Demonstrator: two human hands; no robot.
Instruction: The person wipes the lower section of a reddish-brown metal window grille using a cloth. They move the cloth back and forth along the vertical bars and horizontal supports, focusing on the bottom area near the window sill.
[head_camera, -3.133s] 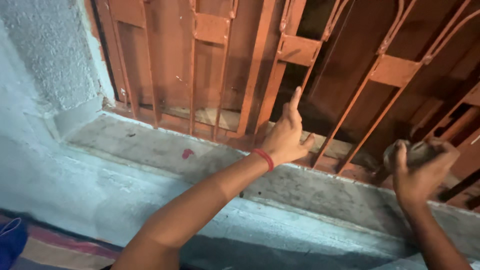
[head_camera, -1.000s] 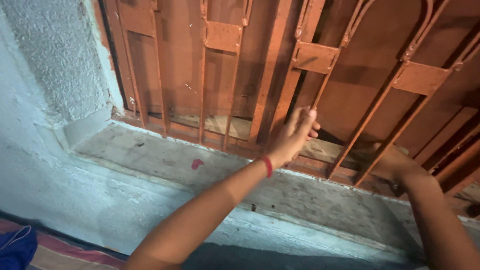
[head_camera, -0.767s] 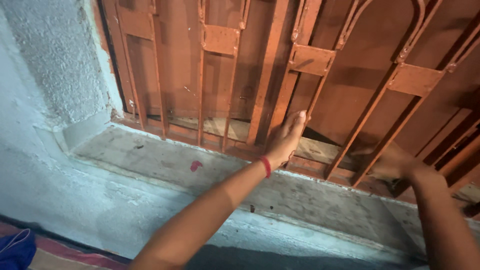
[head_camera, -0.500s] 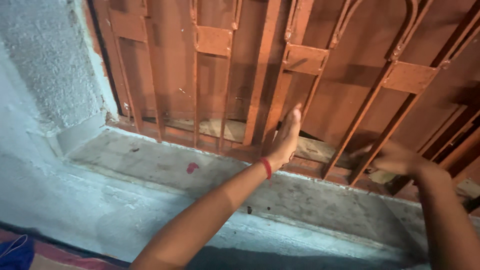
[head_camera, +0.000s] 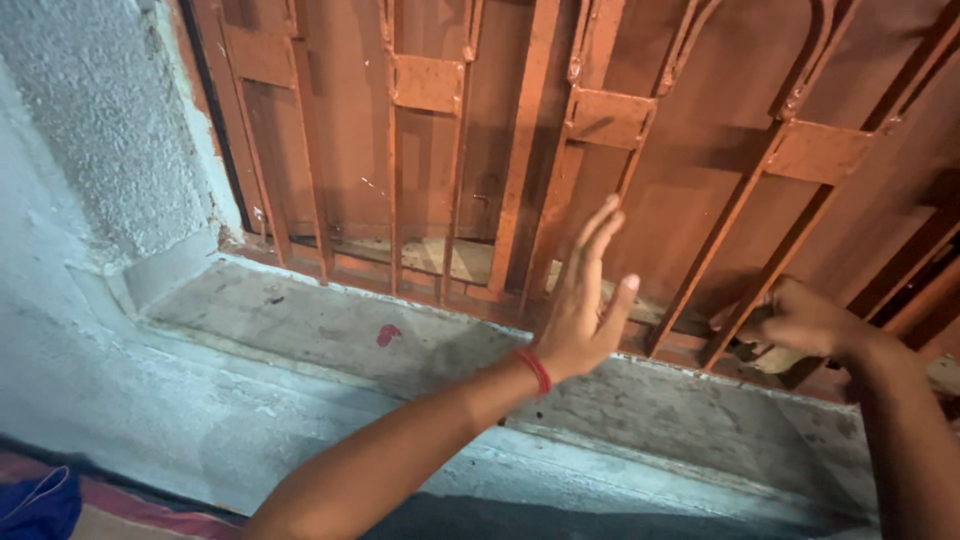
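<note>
Head view: the left hand (head_camera: 585, 300), open with fingers spread, hovers before the rust-red metal window grille (head_camera: 600, 120); the right hand (head_camera: 805, 320), curled low at the grille's base, grips a pale object (head_camera: 775, 358), likely light and rigid.

A grey concrete window sill (head_camera: 330, 325) runs below the rust-red iron grille (head_camera: 430, 85). It bears a small red stain (head_camera: 388, 334) and scattered dark specks.
</note>
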